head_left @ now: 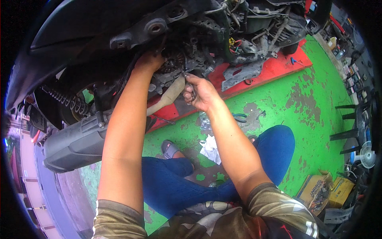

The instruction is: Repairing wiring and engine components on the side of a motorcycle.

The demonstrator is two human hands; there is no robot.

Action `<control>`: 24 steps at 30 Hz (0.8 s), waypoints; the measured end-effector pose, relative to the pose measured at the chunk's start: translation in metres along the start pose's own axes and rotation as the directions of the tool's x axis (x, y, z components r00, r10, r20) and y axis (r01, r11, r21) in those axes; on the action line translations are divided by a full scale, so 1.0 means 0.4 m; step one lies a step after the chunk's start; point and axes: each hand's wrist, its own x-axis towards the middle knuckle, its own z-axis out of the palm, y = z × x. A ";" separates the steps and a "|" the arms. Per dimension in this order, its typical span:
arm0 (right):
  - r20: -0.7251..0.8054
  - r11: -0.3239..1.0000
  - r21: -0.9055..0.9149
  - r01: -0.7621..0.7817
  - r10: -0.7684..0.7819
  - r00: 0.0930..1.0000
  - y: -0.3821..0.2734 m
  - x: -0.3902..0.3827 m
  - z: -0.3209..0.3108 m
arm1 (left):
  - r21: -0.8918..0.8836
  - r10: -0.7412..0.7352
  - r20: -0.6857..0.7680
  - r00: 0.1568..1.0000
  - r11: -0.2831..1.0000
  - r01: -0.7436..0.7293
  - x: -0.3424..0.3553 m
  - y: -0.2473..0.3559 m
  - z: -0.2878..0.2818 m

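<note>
A motor scooter [131, 38] with its covers off stands in front of me, engine parts exposed. My left hand [150, 61] reaches in beside a round finned part [174, 61] on the engine; its fingertips are lost in shadow. Just right of it, my right hand [200, 92] is closed, fingers curled and thumb pointing up toward the engine. A bit of dark metal shows among those fingers, but its kind is unclear. The tan exhaust pipe [172, 93] passes close beside the right hand and leads to the black muffler [75, 143].
Under the scooter lies a red platform [274, 69] on the green floor [318, 119]. Green-handled pliers [239, 116] and crumpled white paper [211, 149] lie near my feet. A coil spring shock [67, 99] sits left. Cardboard boxes [314, 191] and a dark chair [348, 125] stand right.
</note>
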 end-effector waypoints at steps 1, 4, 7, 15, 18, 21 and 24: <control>-0.025 0.995 -0.096 -0.010 0.007 1.000 -0.006 0.003 -0.003 | -0.003 -0.013 0.002 1.000 1.000 0.013 0.003 -0.003 0.001; 0.003 0.950 -0.310 0.033 -0.034 0.999 -0.020 0.036 -0.003 | -0.136 -0.193 0.194 0.962 0.966 0.221 0.018 -0.037 0.000; -0.044 0.864 -0.497 0.082 -0.119 0.992 -0.047 0.069 0.006 | -0.175 -0.181 0.209 0.961 0.960 0.219 0.023 -0.030 0.012; -0.166 0.868 -0.493 -0.060 -0.026 0.986 -0.073 0.088 0.028 | -0.258 -0.238 0.251 0.938 0.918 0.302 0.003 0.006 -0.025; -0.209 0.879 -0.460 -0.125 0.029 0.978 -0.066 0.074 0.063 | -0.267 -0.214 0.208 0.955 0.926 0.266 -0.006 -0.008 -0.020; -0.217 0.864 -0.487 -0.129 0.024 0.976 -0.061 0.069 0.066 | -0.195 -0.146 0.148 0.978 0.965 0.173 0.006 -0.016 -0.007; -0.223 0.798 -0.598 -0.077 -0.073 0.972 -0.044 0.051 0.052 | -0.221 -0.201 0.128 0.971 0.949 0.226 -0.007 -0.017 0.008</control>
